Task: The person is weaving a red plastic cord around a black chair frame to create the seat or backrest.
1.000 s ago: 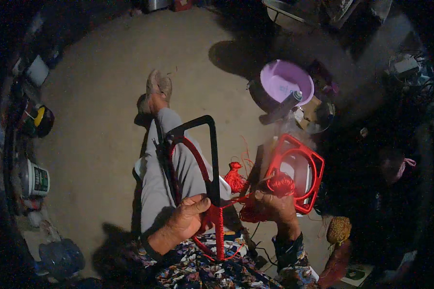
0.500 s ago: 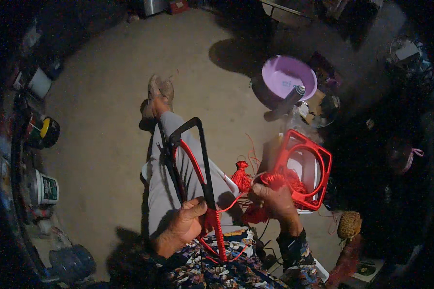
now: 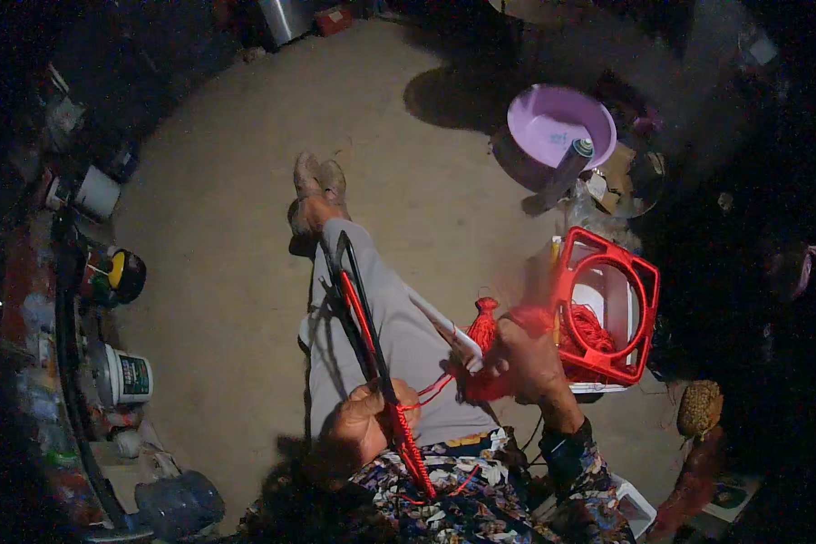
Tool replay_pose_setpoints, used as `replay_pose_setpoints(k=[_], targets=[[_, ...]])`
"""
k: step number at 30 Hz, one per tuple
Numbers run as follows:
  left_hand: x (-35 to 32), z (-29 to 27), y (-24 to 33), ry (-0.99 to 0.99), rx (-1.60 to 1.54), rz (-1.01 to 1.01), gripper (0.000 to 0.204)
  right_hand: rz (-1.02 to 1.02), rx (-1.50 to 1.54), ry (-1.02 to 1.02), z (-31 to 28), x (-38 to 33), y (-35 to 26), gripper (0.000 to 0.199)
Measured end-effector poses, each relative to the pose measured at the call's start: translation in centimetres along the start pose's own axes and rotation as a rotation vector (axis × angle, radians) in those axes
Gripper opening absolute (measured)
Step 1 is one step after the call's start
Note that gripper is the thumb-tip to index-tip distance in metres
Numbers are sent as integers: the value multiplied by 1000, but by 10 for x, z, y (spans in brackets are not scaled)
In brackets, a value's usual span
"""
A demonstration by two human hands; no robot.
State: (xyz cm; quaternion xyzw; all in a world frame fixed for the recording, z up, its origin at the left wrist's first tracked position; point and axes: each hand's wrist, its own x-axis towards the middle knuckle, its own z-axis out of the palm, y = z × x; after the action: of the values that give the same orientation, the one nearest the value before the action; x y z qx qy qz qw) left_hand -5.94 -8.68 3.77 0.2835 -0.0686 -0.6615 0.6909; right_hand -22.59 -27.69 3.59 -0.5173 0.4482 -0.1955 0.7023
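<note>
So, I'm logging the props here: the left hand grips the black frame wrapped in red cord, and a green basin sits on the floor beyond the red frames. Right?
Not quite: the basin is purple, not green, as the head view shows. The rest holds: the left hand grips the black frame wrapped in red cord, and the basin sits on the floor beyond the red frames.

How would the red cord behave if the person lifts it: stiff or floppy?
Probably floppy: the red cord sags in loose loops between the left hand and right hand. It looks thin, so likely light. Where wound on the black frame, it probably stays put.
</note>
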Motion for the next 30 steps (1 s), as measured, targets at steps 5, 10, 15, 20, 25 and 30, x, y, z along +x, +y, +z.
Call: replay_pose_setpoints(k=[5, 10, 15, 20, 25, 30], targets=[[0, 1, 2, -75, 102, -11, 36, -43, -36, -299, 15, -14, -6, 26], [-6, 9, 7, 12, 19, -66, 30, -276, 70, -466, 46, -35, -25, 16], [-4, 7, 7, 91, 72, -65, 25, -263, -133, -653, 52, -38, -18, 22], [-3, 5, 6, -32, -24, -70, 27, -115, 27, -501, 51, -35, -28, 24], [-4, 6, 1, 64, -6, -42, 23, -223, 24, -463, 53, -30, -31, 30], [-6, 19, 6, 120, 92, -85, 30, -260, 22, -500, 54, -27, -31, 27]])
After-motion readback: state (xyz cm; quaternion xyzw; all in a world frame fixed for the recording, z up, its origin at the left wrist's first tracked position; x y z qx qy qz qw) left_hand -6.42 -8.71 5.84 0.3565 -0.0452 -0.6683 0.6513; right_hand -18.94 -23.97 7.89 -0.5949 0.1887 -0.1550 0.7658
